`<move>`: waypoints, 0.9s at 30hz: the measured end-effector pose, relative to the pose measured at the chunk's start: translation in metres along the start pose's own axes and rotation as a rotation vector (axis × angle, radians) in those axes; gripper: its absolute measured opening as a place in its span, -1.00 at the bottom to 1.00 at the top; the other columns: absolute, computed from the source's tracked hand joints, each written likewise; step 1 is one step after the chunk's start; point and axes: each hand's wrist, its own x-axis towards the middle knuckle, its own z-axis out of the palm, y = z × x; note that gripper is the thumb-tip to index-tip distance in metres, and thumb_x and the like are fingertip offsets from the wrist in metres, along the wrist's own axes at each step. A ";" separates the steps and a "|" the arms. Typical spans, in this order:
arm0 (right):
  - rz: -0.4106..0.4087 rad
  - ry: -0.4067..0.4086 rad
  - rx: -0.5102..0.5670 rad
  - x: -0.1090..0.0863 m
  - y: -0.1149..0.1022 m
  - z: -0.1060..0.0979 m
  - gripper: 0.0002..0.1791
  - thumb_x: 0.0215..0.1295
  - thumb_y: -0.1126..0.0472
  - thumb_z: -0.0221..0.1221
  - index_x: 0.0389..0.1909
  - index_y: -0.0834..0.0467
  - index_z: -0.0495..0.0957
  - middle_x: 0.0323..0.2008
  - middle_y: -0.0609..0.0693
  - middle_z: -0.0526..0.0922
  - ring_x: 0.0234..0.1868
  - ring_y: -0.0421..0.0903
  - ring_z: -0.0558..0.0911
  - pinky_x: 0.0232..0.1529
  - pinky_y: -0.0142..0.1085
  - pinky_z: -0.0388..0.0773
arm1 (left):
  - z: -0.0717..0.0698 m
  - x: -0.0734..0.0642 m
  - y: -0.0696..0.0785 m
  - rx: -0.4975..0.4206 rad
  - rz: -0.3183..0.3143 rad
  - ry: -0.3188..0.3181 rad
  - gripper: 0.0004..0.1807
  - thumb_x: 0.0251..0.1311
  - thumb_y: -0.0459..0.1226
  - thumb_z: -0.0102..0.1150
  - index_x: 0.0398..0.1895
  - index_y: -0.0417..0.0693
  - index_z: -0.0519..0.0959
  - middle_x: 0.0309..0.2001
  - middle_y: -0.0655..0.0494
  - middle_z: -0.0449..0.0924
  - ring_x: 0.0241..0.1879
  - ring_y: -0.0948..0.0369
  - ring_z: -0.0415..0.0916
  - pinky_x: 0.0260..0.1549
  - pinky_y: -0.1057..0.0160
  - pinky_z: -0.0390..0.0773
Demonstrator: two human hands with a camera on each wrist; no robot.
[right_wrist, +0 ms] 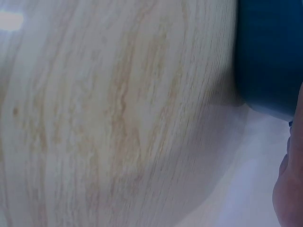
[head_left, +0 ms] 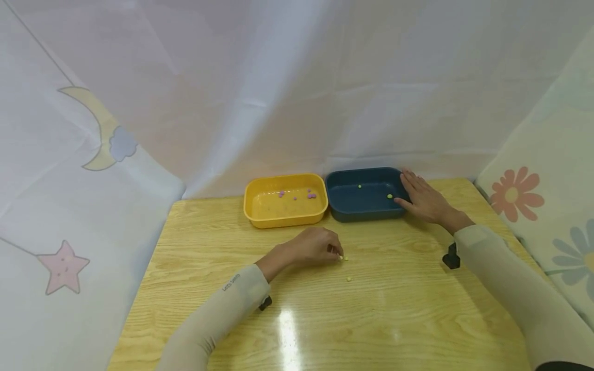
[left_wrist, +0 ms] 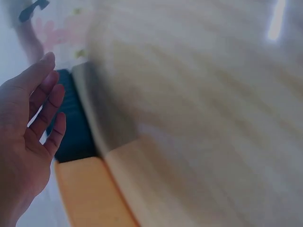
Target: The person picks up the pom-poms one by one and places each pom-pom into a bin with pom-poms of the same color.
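Note:
On the table, my left hand (head_left: 317, 245) has its fingertips down beside a small yellow-green ball (head_left: 346, 258). A pale spot shows at those fingertips; whether it is a pinched ball or a nail is unclear. The left wrist view shows the same hand (left_wrist: 26, 123) with loosely bent fingers. Nearer the front lies another yellow-green ball (head_left: 349, 279). My right hand (head_left: 426, 201) rests on the right end of the dark blue tray (head_left: 366, 214), fingers straight, thumb over the rim. Inside that tray are a larger green ball (head_left: 390, 196) and a smaller one (head_left: 359, 186).
A yellow tray (head_left: 285, 223) stands left of the blue one, holding several purple balls (head_left: 311, 196). Both trays sit at the back of the wooden table (head_left: 209, 283), against a white printed curtain (head_left: 287, 103) that also hangs on both sides.

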 end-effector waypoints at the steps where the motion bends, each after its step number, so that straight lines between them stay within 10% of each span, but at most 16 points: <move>1: 0.001 0.001 0.000 0.000 0.000 0.000 -0.03 0.67 -0.19 -0.05 0.66 0.45 -0.17 0.67 0.44 -0.19 0.68 0.38 -0.14 0.65 0.23 -0.20 | -0.004 0.001 0.000 -0.018 0.001 0.011 -0.90 0.39 -0.14 0.41 -0.14 0.14 0.86 -0.26 0.37 0.73 -0.33 0.53 0.52 -0.31 0.57 0.48; 13: 0.000 0.002 -0.006 -0.001 0.003 0.003 -0.03 0.67 -0.18 -0.03 0.66 0.45 -0.16 0.66 0.45 -0.17 0.67 0.39 -0.12 0.64 0.23 -0.17 | -0.043 0.014 -0.008 -0.058 -0.029 0.151 -0.86 0.35 -0.19 0.45 -0.11 0.02 0.86 -0.23 0.22 0.76 -0.31 0.38 0.62 -0.33 0.47 0.55; 27: -0.011 0.033 0.003 0.000 0.004 0.006 -0.02 0.65 -0.19 -0.01 0.66 0.45 -0.14 0.66 0.45 -0.14 0.67 0.39 -0.10 0.64 0.24 -0.18 | -0.050 0.038 -0.030 -0.036 -0.167 0.347 -0.84 0.40 -0.13 0.40 -0.10 0.06 0.85 -0.20 0.22 0.77 -0.32 0.35 0.62 -0.36 0.45 0.55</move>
